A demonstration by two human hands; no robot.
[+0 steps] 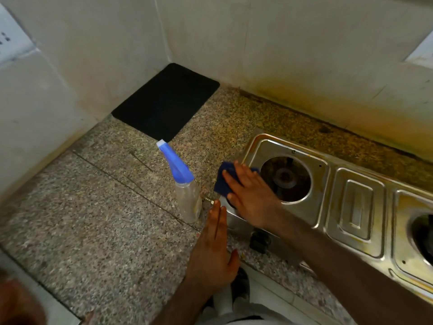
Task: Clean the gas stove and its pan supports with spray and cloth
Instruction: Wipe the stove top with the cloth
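Right hand (251, 198) flat, pressing cloth (223, 181), mostly hidden, on stove (358, 207) cut off at right; left hand (214, 249) open on table (98, 231).

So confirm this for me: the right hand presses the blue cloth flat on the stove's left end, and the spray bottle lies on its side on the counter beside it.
One thing is wrong: the spray bottle stands upright on the counter, not on its side. The head view shows it. The rest holds: the right hand presses the blue cloth flat on the left end of the stove.
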